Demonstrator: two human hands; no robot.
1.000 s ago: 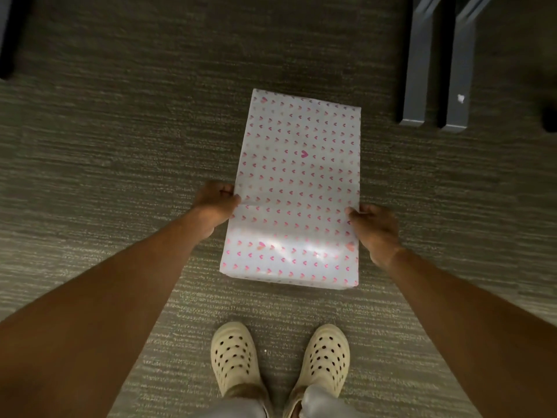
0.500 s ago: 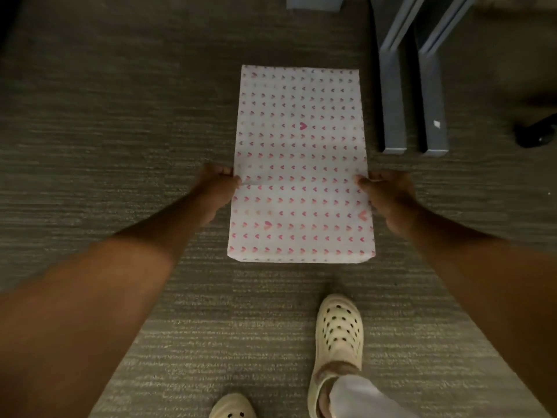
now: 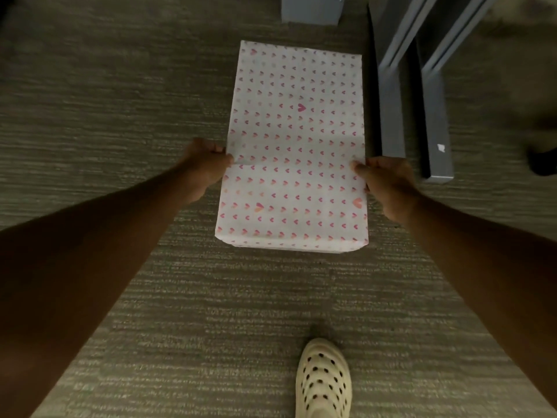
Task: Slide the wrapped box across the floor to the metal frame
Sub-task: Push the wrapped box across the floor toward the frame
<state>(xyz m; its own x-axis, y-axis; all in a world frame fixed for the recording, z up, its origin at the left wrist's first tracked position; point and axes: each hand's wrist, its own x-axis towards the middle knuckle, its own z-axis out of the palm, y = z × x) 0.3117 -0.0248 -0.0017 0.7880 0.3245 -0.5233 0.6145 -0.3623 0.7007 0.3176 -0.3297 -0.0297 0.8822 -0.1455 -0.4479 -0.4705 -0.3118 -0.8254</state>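
- Both hands clamp the wrapped box flat on the carpet floor: left hand, right hand on its long sides.
- Metal frame sits just beside its right edge; knuckles could jam there.
- Grey block ahead may stop it; shoe trails behind.

the floor is carpet, grey-brown with fine pale streaks running side to side. it looks lighter near the bottom of the view and dimmer toward the top, where the room is dark. a small grey block stands on the carpet at the top edge. a dark shape lies at the right edge, too blurred to tell what it is.
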